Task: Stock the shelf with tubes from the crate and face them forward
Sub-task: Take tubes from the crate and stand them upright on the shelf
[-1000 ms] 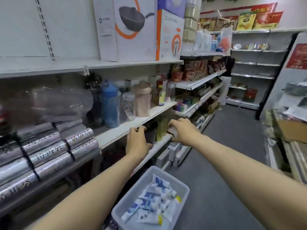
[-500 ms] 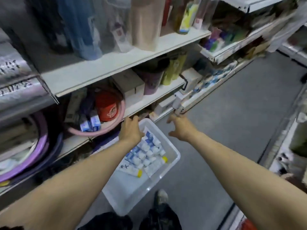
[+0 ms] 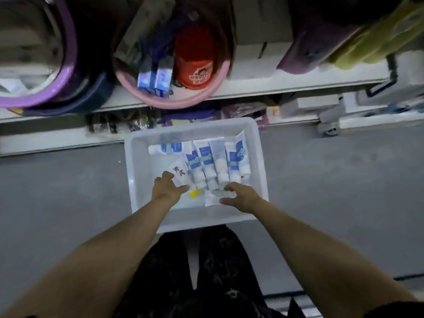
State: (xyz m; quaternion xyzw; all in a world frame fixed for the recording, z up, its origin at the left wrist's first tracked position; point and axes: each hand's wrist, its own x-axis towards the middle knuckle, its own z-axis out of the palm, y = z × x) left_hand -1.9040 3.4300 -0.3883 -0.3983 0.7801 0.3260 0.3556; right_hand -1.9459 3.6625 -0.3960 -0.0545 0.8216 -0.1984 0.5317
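A translucent white crate [image 3: 260,157] sits on the floor below me, holding several white-and-blue tubes [image 3: 221,161] lying side by side. My left hand [image 3: 168,188] is inside the crate. Its thumb and fingers pinch the lower end of a white tube with red lettering [image 3: 180,174] and a yellow cap. My right hand [image 3: 241,195] is beside it, fingers and thumb curled round a white tube [image 3: 212,198] near the crate's front. Two blue-and-white boxes [image 3: 156,80] stand in a pink basin on the shelf [image 3: 252,89] above.
The pink basin [image 3: 174,101] also holds a red container [image 3: 195,70]. Purple basins [image 3: 46,97] stand to its left, boxes and a purple and yellow item to the right. A lower shelf edge [image 3: 57,140] runs behind the crate. Grey floor lies on both sides; my legs are directly below.
My view swung from the shelves down to the crate. Both hands dropped from the shelf edge into the crate and closed on tubes.
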